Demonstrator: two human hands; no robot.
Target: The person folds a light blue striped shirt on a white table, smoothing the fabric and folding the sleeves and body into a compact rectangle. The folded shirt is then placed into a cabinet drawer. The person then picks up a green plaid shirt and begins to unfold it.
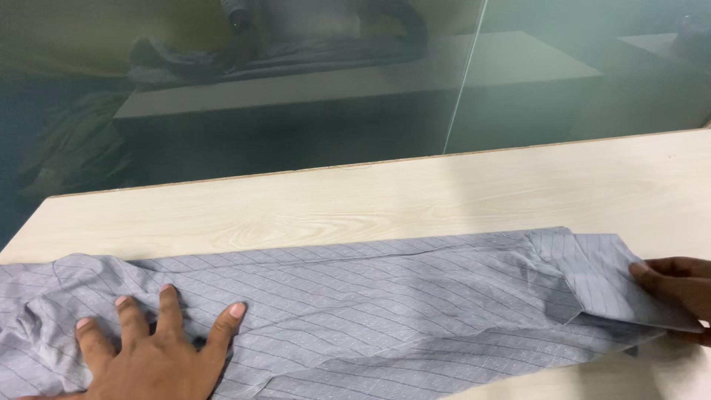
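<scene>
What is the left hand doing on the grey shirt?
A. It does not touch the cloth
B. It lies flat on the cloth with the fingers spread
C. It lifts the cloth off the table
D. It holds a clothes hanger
B: the left hand lies palm down, fingers spread, on the grey shirt, which lies on the pale wooden table.

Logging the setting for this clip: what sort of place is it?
Probably an office or workroom. A pale wood-grain table stands against a glass partition, and both hands, left hand and right hand, lie on a grey striped shirt spread over it.
</scene>
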